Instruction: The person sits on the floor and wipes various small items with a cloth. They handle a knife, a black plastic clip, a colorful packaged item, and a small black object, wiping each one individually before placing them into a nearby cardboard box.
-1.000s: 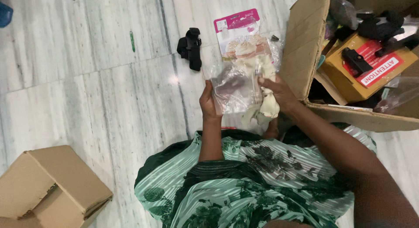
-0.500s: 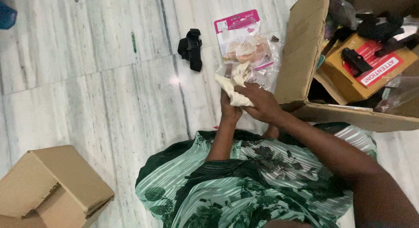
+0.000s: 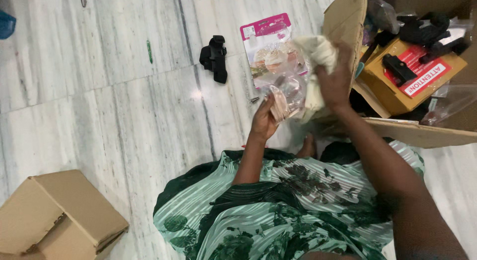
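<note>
The large open cardboard box (image 3: 348,26) of packed goods stood at the person's right on the marble floor (image 3: 99,91). Beside its flap the right hand (image 3: 335,78) was raised, clenched on a cream cloth (image 3: 318,51) that hung downward. Lower and to the left, the left hand (image 3: 263,118) gripped a small clear plastic bag (image 3: 288,93). A pink-carded package (image 3: 268,39) and black clip (image 3: 214,56) lay beyond.

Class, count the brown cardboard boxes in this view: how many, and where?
2: a closed small brown cardboard box at bottom left, and an open large brown cardboard box of items at upper right. Others may lie off-frame.
</note>
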